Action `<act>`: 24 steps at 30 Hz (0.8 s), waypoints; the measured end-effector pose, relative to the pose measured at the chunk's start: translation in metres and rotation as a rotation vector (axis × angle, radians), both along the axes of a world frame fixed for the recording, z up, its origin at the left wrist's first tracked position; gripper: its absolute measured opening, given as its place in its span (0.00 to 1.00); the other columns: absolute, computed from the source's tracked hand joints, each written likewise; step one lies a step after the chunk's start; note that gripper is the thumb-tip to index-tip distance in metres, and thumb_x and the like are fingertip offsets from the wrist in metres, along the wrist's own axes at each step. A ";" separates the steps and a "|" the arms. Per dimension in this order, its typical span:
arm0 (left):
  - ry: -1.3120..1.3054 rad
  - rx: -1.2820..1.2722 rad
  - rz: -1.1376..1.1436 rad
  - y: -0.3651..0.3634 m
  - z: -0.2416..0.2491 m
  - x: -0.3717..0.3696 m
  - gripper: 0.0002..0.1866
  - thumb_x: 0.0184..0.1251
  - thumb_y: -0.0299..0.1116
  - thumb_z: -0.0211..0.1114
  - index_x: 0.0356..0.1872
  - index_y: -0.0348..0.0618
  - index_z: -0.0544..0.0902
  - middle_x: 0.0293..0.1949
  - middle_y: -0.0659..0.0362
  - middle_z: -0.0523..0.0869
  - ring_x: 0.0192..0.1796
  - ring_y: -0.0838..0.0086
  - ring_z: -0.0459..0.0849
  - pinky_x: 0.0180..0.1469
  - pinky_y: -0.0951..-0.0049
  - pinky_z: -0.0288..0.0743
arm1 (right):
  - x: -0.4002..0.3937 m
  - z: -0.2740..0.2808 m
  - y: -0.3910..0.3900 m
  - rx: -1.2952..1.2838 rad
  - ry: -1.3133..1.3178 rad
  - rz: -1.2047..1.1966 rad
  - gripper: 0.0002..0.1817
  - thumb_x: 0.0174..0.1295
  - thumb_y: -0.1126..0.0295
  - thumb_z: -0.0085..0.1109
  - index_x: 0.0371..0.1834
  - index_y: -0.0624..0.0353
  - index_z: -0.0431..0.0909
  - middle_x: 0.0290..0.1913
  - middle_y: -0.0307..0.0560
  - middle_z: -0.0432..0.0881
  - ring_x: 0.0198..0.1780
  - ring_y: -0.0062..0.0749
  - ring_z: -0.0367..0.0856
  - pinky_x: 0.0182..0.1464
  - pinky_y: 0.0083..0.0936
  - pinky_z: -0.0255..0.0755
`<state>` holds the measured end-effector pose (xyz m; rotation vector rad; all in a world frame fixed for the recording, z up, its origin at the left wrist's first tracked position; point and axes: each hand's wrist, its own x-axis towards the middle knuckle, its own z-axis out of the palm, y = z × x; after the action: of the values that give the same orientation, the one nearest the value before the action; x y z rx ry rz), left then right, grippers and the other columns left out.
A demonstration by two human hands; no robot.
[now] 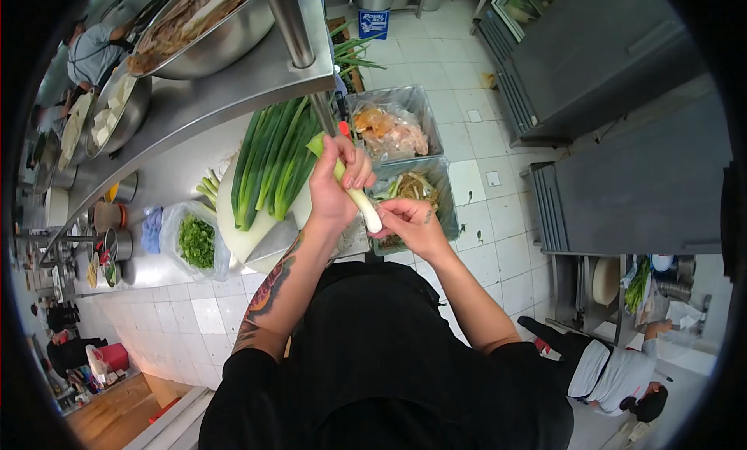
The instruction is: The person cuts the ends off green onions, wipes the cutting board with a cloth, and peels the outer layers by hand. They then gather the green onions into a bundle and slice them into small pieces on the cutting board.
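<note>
My left hand [336,187] is wrapped round a thick green onion [366,207], its white end slanting down to the right and its cut green end sticking up past the thumb. At that white end my right hand [416,226] pinches with thumb and fingers; whether a loose layer is between them is too small to tell. Left of my hands, a pile of long green onion leaves [268,162] lies on a round white cutting board [226,209]. A broad knife blade [271,241] rests near the board's front edge, partly hidden by my left forearm.
Beyond my hands stand a bin of peelings [416,187] and a bin with a plastic bag of scraps [393,131]. A bag of chopped greens [198,241] sits left of the board. A steel shelf [233,100] with bowls overhangs the counter. A person [615,372] works at right.
</note>
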<state>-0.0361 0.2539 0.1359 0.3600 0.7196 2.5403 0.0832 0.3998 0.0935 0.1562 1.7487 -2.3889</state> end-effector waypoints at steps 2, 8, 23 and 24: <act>-0.049 0.031 -0.056 -0.006 0.008 0.000 0.29 0.87 0.64 0.50 0.38 0.48 0.74 0.23 0.67 0.67 0.21 0.81 0.62 0.24 0.77 0.57 | 0.002 0.004 -0.003 -0.068 -0.027 0.012 0.12 0.82 0.73 0.59 0.57 0.72 0.85 0.46 0.50 0.92 0.44 0.33 0.94 0.50 0.29 0.90; -0.226 0.272 -0.184 -0.012 0.003 -0.004 0.32 0.85 0.68 0.50 0.39 0.46 0.77 0.22 0.66 0.65 0.21 0.80 0.63 0.25 0.77 0.60 | 0.008 -0.017 -0.013 -0.266 -0.177 0.257 0.12 0.81 0.70 0.61 0.55 0.69 0.84 0.44 0.53 0.91 0.39 0.36 0.94 0.44 0.30 0.90; -0.479 -0.180 0.430 -0.048 -0.028 0.011 0.23 0.83 0.61 0.61 0.50 0.50 0.77 0.31 0.68 0.70 0.32 0.80 0.69 0.39 0.72 0.68 | 0.013 0.005 -0.033 0.270 0.045 -0.089 0.16 0.77 0.73 0.67 0.64 0.62 0.79 0.54 0.51 0.91 0.48 0.31 0.93 0.52 0.28 0.87; -0.459 -0.153 0.420 -0.053 -0.027 0.011 0.20 0.87 0.54 0.59 0.60 0.50 0.76 0.39 0.65 0.76 0.39 0.76 0.75 0.52 0.66 0.74 | 0.012 0.008 -0.043 0.085 -0.011 -0.106 0.17 0.76 0.76 0.66 0.65 0.63 0.76 0.55 0.54 0.90 0.49 0.33 0.93 0.52 0.29 0.87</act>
<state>-0.0253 0.2010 0.1087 -0.4621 0.8642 2.7691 0.0947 0.3567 0.1011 0.2796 1.8828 -2.3804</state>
